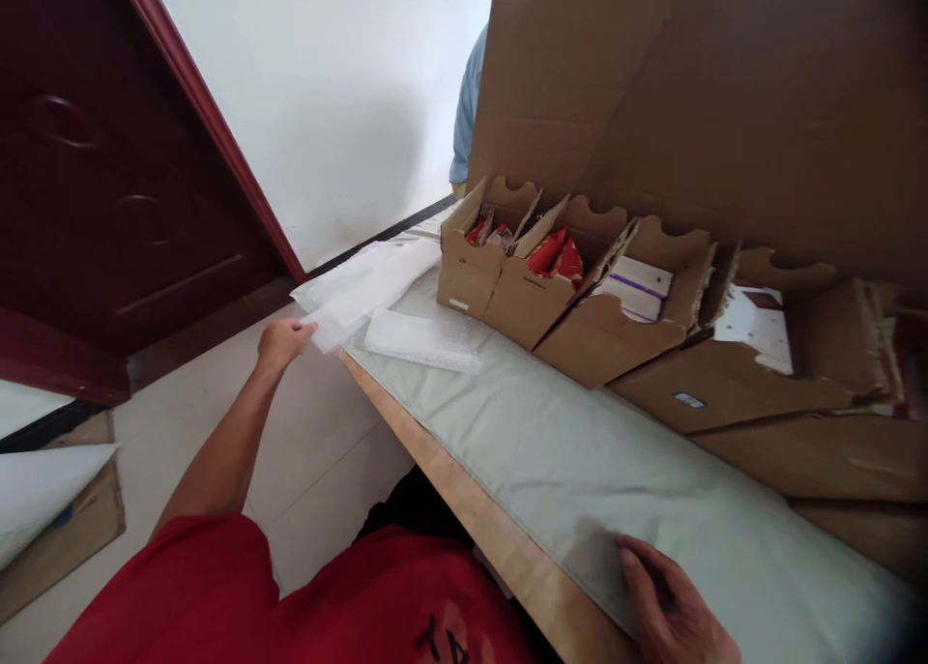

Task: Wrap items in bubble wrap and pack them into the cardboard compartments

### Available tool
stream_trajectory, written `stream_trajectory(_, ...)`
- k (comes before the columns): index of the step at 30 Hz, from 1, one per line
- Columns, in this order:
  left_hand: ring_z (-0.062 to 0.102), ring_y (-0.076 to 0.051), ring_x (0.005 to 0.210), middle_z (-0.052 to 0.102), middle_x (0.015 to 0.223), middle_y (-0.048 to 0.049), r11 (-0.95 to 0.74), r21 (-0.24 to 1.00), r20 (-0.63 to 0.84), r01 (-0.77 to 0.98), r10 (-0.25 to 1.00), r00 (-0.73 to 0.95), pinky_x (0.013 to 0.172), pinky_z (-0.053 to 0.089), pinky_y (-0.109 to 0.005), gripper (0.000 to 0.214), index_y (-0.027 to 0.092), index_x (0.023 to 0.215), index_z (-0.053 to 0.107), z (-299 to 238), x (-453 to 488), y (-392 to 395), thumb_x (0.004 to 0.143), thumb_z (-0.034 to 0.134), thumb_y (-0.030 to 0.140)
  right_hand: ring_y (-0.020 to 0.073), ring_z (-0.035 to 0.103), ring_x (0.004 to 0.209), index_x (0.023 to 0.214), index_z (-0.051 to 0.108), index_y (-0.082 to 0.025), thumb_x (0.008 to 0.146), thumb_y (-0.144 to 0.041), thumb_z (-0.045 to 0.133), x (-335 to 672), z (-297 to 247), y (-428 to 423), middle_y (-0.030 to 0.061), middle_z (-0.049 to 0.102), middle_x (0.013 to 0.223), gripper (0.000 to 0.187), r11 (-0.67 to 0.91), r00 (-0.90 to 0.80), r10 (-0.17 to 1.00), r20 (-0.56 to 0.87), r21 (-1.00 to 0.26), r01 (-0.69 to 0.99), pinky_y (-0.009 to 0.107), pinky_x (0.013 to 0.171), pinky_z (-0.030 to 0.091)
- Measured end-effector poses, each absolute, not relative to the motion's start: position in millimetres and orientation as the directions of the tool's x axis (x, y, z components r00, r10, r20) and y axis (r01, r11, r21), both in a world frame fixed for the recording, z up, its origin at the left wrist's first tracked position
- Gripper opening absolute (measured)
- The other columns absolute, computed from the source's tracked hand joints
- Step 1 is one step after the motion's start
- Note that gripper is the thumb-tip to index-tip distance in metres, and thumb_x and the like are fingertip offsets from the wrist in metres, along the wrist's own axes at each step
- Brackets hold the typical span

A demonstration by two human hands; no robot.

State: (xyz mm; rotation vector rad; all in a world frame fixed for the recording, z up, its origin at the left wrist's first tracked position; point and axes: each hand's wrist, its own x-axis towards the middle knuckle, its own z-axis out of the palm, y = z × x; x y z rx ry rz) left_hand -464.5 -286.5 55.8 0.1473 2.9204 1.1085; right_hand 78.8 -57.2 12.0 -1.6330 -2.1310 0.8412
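At the table's left end, my left hand [285, 343] is closed in a pinch on the near corner of a sheet of white, see-through bubble wrap [348, 302]. Part of this wrap lies over the table edge. A smaller folded piece of bubble wrap [424, 340] lies flat just to its right. My right hand [671, 601] rests at the near edge of the pale green table cover [536, 432], thumb and index finger apart, holding nothing. Its other fingers are partly hidden.
Along the table's far side stand several open cardboard boxes [464, 268], holding red packets [555, 255] and white boxes [634, 287]. Tall cardboard [580, 94] rises behind them. Another person's blue sleeve [468, 113] shows there. A dark red door [137, 161] is at left.
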Motion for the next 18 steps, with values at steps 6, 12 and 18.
stream_trajectory(6, 0.063, -0.035, 0.116, 0.070, 0.114, -0.0147, 0.793, 0.519, 0.188, 0.318, 0.257, -0.948, 0.100, 0.047, -0.047, 0.020, 0.021, 0.093, 0.067, 60.8, -451.1, -266.9, 0.077, 0.066, 0.033, 0.0321, 0.074, 0.087, 0.101, 0.078, -0.023, 0.084, -0.062, 0.055, 75.1, 14.1, -64.3, 0.0090, 0.079, 0.101, 0.049, 0.184, -0.287, 0.957, -0.047, -0.666, 0.723, 0.042, 0.079, 0.058)
stream_trajectory(12, 0.066, -0.032, 0.112, 0.075, 0.110, -0.0107, 0.666, 0.462, 0.267, 0.586, 0.525, -0.808, 0.099, 0.048, -0.041, 0.013, 0.022, 0.083, 0.073, 57.4, -454.5, -221.1, 0.075, 0.063, 0.019, 0.0304, 0.074, 0.082, 0.098, 0.079, -0.023, 0.083, -0.062, 0.057, 75.9, 11.6, -64.7, 0.0078, 0.080, 0.097, 0.047, 0.213, -0.301, 0.953, -0.016, -0.670, 0.711, 0.040, 0.077, 0.060)
stream_trajectory(18, 0.067, -0.023, 0.091, 0.074, 0.093, -0.0088, 0.670, 0.525, 0.417, 0.525, 0.336, -0.845, 0.092, 0.049, -0.036, 0.023, 0.013, 0.091, 0.071, 112.4, -467.4, -202.8, 0.090, 0.049, 0.020, 0.0305, 0.073, 0.086, 0.099, 0.079, -0.022, 0.084, -0.061, 0.054, 77.6, 8.7, -68.1, 0.0093, 0.079, 0.100, 0.048, 0.202, -0.278, 0.961, -0.002, -0.684, 0.701, 0.043, 0.086, 0.059)
